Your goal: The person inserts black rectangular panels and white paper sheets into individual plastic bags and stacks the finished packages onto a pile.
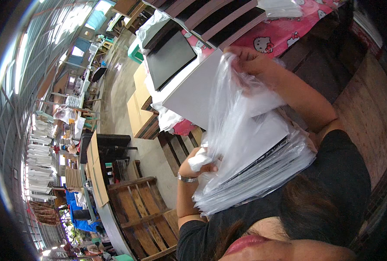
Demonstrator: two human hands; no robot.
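Observation:
My right hand [250,65] is raised, its fingers pinched on the upper edge of a clear plastic bag [228,108]. Lower down, my left hand [198,164], with a metal band at the wrist, closes on the bag's other side; something white is bunched at its fingers. Against my torso leans a thick stack of clear plastic sleeves [263,174]. A white sheet with a dark edge [256,139] shows through the plastic on top. Beyond the bag, a flat white panel [189,91] lies at the table's near corner, next to a black panel [171,58].
Several dark boards [219,19] lie in rows on a table with a pink patterned cover [285,41]. Cardboard boxes [141,106] stand beside it. A wooden slatted pallet [143,213] is at lower left. White items hang along the far left wall.

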